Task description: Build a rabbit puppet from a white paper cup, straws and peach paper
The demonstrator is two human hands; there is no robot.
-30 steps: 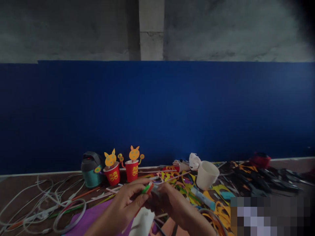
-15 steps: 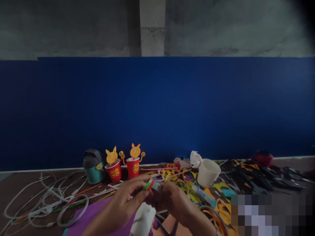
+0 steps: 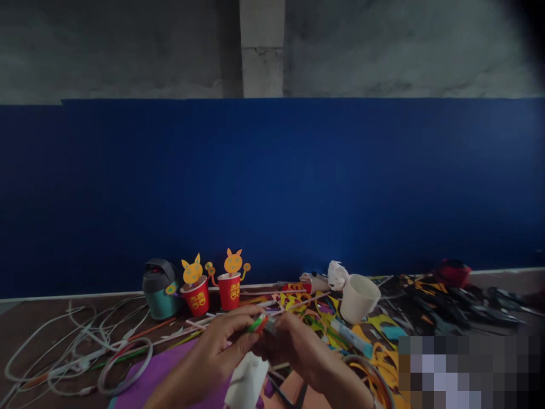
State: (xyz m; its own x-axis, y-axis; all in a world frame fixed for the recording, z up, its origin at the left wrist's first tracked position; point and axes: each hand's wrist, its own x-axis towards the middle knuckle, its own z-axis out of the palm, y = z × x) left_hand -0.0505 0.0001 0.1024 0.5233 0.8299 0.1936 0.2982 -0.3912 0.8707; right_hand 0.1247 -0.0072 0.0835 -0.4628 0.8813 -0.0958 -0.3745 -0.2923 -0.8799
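Head view: small piece pinched at close quarters above a crowded tabletop

A small green-and-orange piece (image 3: 258, 324) is gripped between the thumb and fingers of the left hand (image 3: 225, 343), in front of the red cups and above a white object (image 3: 247, 383) and a purple sheet (image 3: 170, 369). The fingers of the right hand (image 3: 300, 346) are curled beside a greyish item (image 3: 269, 326); whether it is gripped cannot be told, as the fingertips are hidden.

The piece could be dropped if the pinch is loosened or pushed off line, and among bright paper scraps (image 3: 315, 324) it might be hard to find. With so little room between the hands, a finger could be caught or the piece bent. If the hands were moved forward, the left red cup (image 3: 196, 298) or right red cup (image 3: 229, 291) could be knocked over, being light and topped with paper cat heads. A forearm could be snagged on the looped cable (image 3: 145, 378).

On both cups, gold characters are printed, apparently a double-happiness sign. No brand can be read; on the blue-and-white tube (image 3: 351, 338), any label is too blurred.
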